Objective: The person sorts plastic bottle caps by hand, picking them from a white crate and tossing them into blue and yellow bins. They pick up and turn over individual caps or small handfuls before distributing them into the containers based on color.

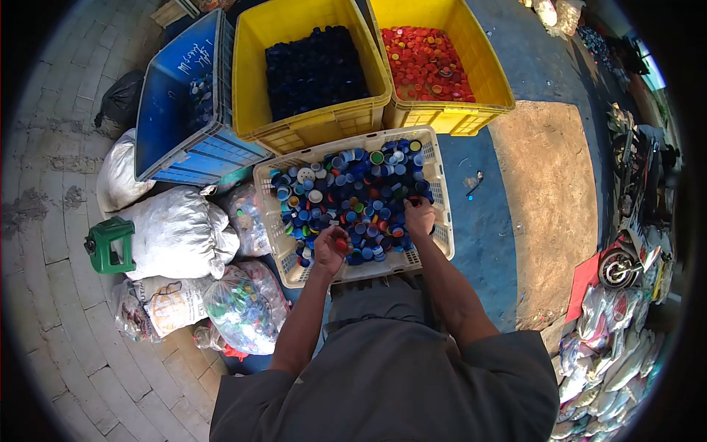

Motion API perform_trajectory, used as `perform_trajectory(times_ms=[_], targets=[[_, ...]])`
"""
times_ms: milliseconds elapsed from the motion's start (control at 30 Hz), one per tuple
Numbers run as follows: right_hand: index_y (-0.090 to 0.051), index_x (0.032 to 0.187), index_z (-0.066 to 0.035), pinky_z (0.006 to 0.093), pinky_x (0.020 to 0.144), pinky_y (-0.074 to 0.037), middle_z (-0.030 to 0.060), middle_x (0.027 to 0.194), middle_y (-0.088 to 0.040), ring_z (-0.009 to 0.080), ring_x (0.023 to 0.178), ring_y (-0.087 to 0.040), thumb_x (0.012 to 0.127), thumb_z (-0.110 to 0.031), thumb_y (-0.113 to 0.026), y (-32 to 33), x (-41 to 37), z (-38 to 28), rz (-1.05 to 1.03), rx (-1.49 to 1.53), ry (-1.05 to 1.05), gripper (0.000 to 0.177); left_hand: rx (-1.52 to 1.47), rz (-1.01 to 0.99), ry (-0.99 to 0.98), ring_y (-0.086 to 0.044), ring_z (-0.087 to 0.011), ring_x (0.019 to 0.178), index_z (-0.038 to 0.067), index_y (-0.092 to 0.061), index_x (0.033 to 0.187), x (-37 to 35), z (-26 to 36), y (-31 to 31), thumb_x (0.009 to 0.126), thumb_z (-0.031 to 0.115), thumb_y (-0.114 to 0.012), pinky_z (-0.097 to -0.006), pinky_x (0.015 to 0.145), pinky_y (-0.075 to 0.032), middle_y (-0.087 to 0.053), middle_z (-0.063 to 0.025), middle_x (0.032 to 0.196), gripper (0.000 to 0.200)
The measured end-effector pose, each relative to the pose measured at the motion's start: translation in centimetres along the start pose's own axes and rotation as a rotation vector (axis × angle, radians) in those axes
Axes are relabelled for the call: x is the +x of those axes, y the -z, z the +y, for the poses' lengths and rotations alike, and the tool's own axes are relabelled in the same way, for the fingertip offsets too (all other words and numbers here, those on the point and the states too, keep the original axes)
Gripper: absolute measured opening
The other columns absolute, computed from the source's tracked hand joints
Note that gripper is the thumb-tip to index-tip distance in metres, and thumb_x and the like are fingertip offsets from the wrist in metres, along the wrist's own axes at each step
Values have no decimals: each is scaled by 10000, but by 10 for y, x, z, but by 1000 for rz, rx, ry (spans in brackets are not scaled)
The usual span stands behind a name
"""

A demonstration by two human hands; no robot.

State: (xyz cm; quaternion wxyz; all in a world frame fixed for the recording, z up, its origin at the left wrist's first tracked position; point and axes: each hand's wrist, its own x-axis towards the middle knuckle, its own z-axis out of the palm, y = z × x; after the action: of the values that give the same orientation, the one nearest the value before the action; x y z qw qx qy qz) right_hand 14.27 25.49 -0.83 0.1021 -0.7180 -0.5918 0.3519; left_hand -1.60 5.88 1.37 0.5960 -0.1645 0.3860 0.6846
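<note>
In front of my body lies a cream plastic crate (440,184) with slatted sides, filled with bottle caps (359,193), mostly blue with some white, green, orange and red. My left hand (329,250) is over the crate's near left part, its fingers curled round a red bottle cap (341,245). Towards the right side of the crate, my right hand (420,218) reaches down to the caps with its fingers pinched together. Whatever is between those fingertips is too small and dark to make out.
Beyond the crate stand a yellow bin (254,66) of dark blue caps, another yellow bin (492,74) of red caps and a blue bin (166,96). White sacks (177,228), a clear bag (247,309) and a green jerrycan (112,245) are at left. Cardboard (549,191) lies at right.
</note>
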Motion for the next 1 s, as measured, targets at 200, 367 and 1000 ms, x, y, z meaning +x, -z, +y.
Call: perform_trajectory(times_ms=[200, 367, 1000], targets=[[-632, 1048, -68, 465, 816, -503, 171, 995, -677, 367, 954, -643, 752, -379, -720, -10, 4, -7, 42, -66, -61, 439, -25, 74, 16, -565, -187, 766, 93, -598, 823, -16, -5, 8, 888, 340, -557, -351, 660, -469, -581, -53, 818, 258], [-658, 983, -50, 442, 799, -505, 162, 938, -691, 349, 907, -658, 725, -373, -743, -16, 9, -3, 43, -41, -21, 422, -22, 47, 24, -571, -188, 770, 94, -592, 833, -24, -3, 10, 887, 323, -567, -353, 673, -477, -577, -55, 812, 237], [-567, 1023, -54, 358, 706, -470, 85, 943, -591, 216, 827, -564, 837, -263, -472, 42, -38, -23, -870, 1452, -362, 296, 21, -30, -12, -641, -235, 926, 30, -495, 1130, 6, 1, -44, 897, 42, -549, -328, 785, -586, -606, -122, 1035, 239]])
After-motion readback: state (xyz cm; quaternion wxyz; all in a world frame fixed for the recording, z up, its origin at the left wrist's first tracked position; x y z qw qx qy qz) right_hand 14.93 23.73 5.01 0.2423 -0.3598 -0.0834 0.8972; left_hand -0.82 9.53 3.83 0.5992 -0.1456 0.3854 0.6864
